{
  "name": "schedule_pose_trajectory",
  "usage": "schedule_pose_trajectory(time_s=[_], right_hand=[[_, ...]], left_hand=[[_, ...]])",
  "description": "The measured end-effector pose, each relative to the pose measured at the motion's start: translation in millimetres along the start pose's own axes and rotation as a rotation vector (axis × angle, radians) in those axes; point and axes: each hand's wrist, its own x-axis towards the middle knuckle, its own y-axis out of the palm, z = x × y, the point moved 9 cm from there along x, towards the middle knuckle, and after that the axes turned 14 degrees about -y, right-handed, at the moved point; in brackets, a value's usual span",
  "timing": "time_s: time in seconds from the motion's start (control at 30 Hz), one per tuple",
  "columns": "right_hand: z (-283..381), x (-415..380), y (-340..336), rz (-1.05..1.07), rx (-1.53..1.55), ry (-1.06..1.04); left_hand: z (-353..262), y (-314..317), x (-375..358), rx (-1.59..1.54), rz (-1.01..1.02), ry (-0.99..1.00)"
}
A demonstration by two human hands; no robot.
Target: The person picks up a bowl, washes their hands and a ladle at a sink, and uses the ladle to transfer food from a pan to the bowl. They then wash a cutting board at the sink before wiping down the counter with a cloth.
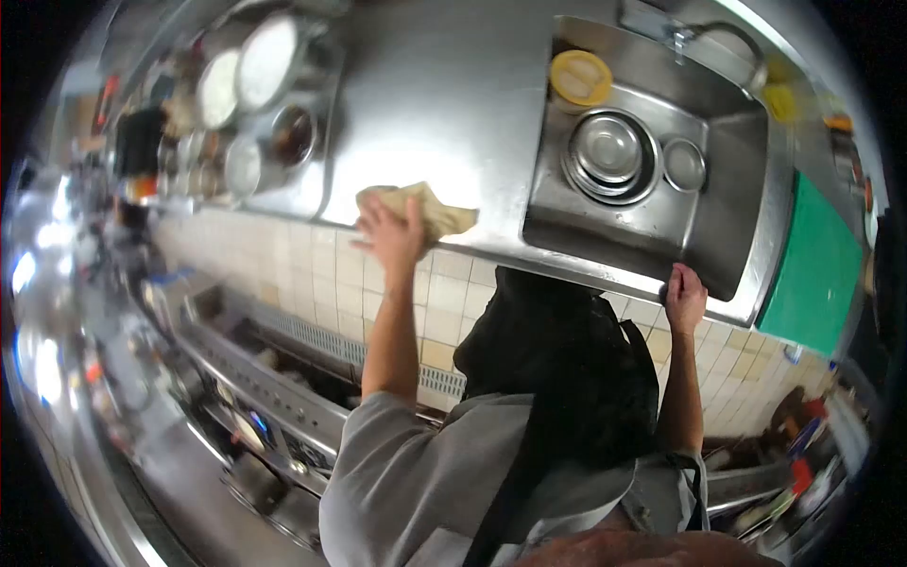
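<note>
My left hand presses a tan cleaning cloth against the steel counter, close to its front edge. Its fingers are spread, and the cloth sticks out to the right from under the thumb. At the front of the sink, my right hand rests with its fingers curled over the rim. Inside the sink lie a stack of round metal bowls, a smaller metal bowl and a yellow-rimmed round container in the far left corner.
A green cutting board lies right of the sink, and a faucet stands behind it. On the left, a tray holds white round containers and a dark-filled bowl. Cooking equipment with pots stands lower left.
</note>
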Motion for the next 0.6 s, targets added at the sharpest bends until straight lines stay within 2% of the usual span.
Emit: schedule_pose_trajectory(time_s=[0.03, 0.07, 0.13, 0.23, 0.3, 0.37, 0.43, 0.5, 0.57, 0.6], right_hand=[[-2.7, 0.6, -1.3, -0.017, -0.007, 0.041], [-0.5, 2.7, -1.6, -0.009, -0.046, 0.036], [1.3, 3.3, -1.1, 0.012, -0.088, 0.042], [-4.8, 3.7, 2.7, 0.063, -0.066, 0.121], [-2.7, 3.9, 1.5, 0.062, -0.082, 0.114], [-1.4, 6.0, 0.6, 0.049, -0.072, 0.115], [-0.1, 6.1, -0.2, 0.057, -0.072, 0.115], [0.7, 7.8, 1.2, 0.058, -0.062, 0.094], [-4.6, 2.0, 2.7, 0.057, -0.047, 0.113], [-4.4, 2.0, 2.3, 0.037, -0.022, 0.079]], left_hand=[[-3.0, -3.8, 5.8, 0.089, -0.019, -0.059], [-14.6, 4.6, 21.3, 0.098, -0.011, -0.019], [-36.3, 17.5, 55.8, -0.093, -0.107, 0.012], [-124.8, 18.4, 89.2, -0.199, -0.198, 0.263], [-190.1, 27.1, 92.2, -0.172, -0.158, 0.382], [-260.3, 19.2, 63.0, -0.168, -0.236, 0.596], [-307.1, 29.0, 33.9, -0.183, -0.186, 0.737], [-322.3, 40.1, 10.0, -0.212, -0.124, 0.834], [-304.1, 36.5, -12.8, -0.203, -0.033, 0.930], [-284.3, 30.1, -18.2, -0.203, 0.019, 0.889]])
